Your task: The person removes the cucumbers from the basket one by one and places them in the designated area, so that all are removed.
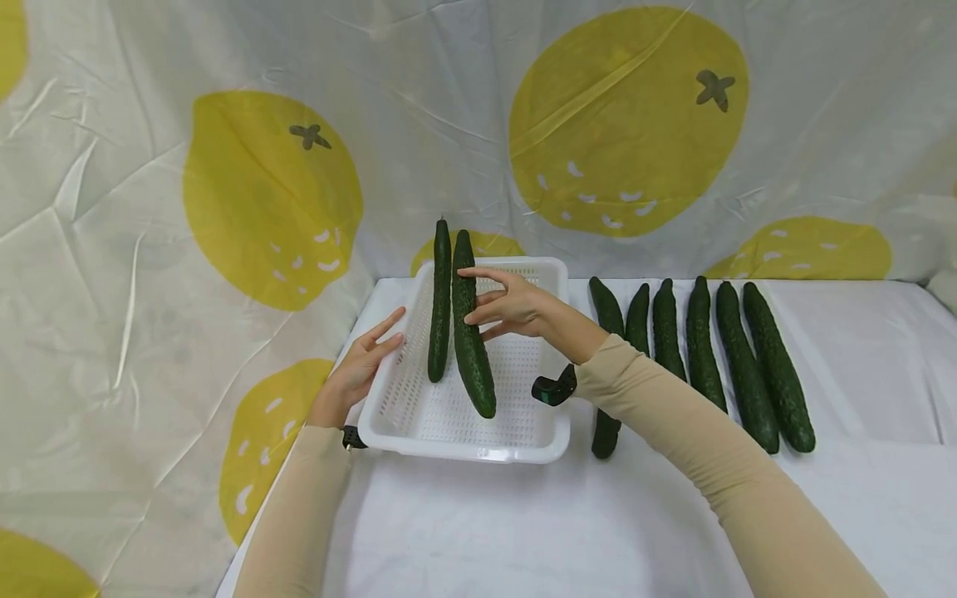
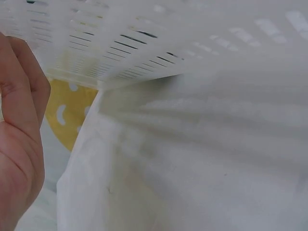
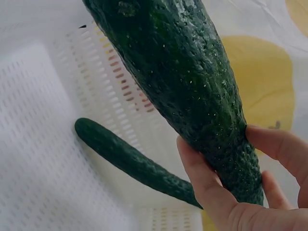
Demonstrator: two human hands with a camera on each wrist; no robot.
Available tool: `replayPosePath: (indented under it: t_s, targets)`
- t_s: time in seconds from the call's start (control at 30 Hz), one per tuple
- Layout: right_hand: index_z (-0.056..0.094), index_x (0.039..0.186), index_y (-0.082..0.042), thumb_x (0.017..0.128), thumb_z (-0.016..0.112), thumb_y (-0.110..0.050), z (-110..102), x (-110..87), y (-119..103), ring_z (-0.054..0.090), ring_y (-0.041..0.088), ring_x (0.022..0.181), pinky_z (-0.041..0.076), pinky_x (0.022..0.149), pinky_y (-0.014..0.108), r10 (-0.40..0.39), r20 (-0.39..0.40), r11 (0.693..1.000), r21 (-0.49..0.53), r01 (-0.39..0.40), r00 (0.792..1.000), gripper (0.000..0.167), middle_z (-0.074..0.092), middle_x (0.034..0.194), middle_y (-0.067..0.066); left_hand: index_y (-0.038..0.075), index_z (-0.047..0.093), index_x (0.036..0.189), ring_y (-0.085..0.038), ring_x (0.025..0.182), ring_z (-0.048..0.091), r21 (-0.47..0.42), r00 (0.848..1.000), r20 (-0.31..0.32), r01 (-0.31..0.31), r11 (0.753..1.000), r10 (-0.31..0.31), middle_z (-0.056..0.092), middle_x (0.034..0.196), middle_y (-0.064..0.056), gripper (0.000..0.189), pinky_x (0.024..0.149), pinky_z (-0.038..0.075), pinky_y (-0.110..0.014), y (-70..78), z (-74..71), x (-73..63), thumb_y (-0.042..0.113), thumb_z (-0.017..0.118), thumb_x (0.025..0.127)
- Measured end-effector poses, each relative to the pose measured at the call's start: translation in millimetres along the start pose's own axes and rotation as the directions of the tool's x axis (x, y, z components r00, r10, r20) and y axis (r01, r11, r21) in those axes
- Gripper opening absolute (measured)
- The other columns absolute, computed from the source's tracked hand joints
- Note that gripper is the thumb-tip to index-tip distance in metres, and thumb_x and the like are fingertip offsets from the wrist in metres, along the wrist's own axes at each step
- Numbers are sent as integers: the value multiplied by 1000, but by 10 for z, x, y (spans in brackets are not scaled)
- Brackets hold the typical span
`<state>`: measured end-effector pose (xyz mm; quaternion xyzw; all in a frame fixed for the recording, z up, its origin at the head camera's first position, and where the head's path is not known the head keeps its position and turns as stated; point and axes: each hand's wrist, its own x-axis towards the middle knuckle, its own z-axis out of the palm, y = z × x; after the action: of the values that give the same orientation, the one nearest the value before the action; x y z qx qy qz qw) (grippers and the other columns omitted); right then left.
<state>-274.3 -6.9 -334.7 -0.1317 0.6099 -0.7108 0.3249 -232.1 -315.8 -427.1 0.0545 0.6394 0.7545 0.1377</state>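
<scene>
My right hand (image 1: 516, 307) grips a long dark green cucumber (image 1: 473, 357) between thumb and fingers, above the white plastic basket (image 1: 478, 454). Bumpy skin shows on this cucumber (image 3: 187, 82) in the right wrist view, where the fingers lie on both sides of it. A second cucumber (image 1: 439, 316) leans inside the basket, its upper end over the far rim. At the basket's left side is my left hand (image 1: 360, 365), with extended fingers at the rim. The left wrist view shows this hand (image 2: 21, 130) beside the slotted basket wall (image 2: 130, 48).
Several cucumbers (image 1: 755, 374) lie in a row on the white tablecloth (image 1: 523, 531), right of the basket. My right forearm crosses over part of that row and hides some of it. A lemon-print sheet (image 1: 434, 124) hangs behind and to the left.
</scene>
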Motion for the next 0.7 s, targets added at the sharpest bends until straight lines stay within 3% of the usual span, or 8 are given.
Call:
replayPosePath:
  t_s: [0.33, 0.47, 0.6, 0.7]
  targets:
    - [43, 153, -27, 90, 64, 15, -246, -203, -76, 62, 26, 93, 51, 90, 56, -35, -41, 999, 14, 36, 999, 79, 35, 147, 24, 29, 30, 159, -21, 117, 57, 53, 1000, -2, 13, 999, -13, 42, 148, -14, 60, 87, 55, -32, 12, 14, -2, 19, 54, 105]
    - [41, 154, -26, 90, 64, 14, -364, -307, -109, 60, 30, 98, 51, 90, 56, -49, -44, 999, 0, 49, 998, 79, 39, 137, 22, 29, 30, 159, -22, 119, 57, 57, 1000, -3, 13, 998, -12, 39, 150, -17, 60, 87, 55, -32, 3, -1, -2, 19, 55, 105]
    - [38, 156, -25, 91, 62, 14, -488, -405, -129, 54, 34, 109, 50, 91, 56, -56, -42, 998, -5, 56, 998, 80, 34, 143, 22, 29, 32, 158, -21, 116, 58, 51, 1000, -9, 9, 999, -8, 43, 147, -14, 59, 86, 56, -33, -7, -8, -2, 18, 55, 105]
    - [36, 157, -24, 92, 61, 14, -580, -467, -138, 54, 33, 106, 51, 91, 54, -60, -45, 998, -13, 59, 997, 79, 35, 142, 20, 29, 33, 158, -19, 115, 59, 57, 1000, -7, 4, 998, -4, 45, 145, -12, 59, 87, 55, -33, -7, -3, 1, 18, 55, 105]
